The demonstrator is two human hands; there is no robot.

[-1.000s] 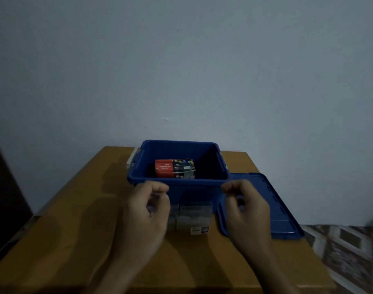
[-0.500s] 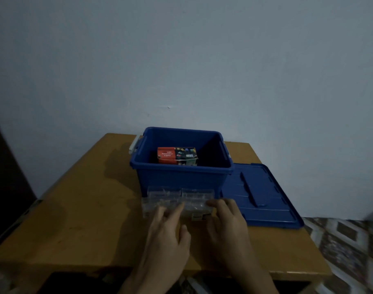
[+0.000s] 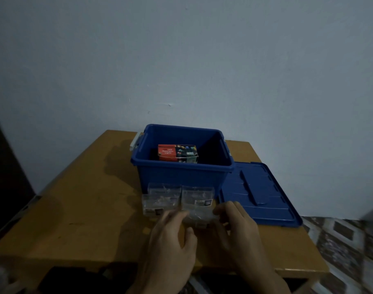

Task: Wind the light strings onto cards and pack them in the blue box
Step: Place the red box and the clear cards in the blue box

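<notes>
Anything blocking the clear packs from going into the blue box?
Nothing visible blocks the clear packs. The lid lies on the table right of the open blue box; one lights carton sits inside.
</notes>
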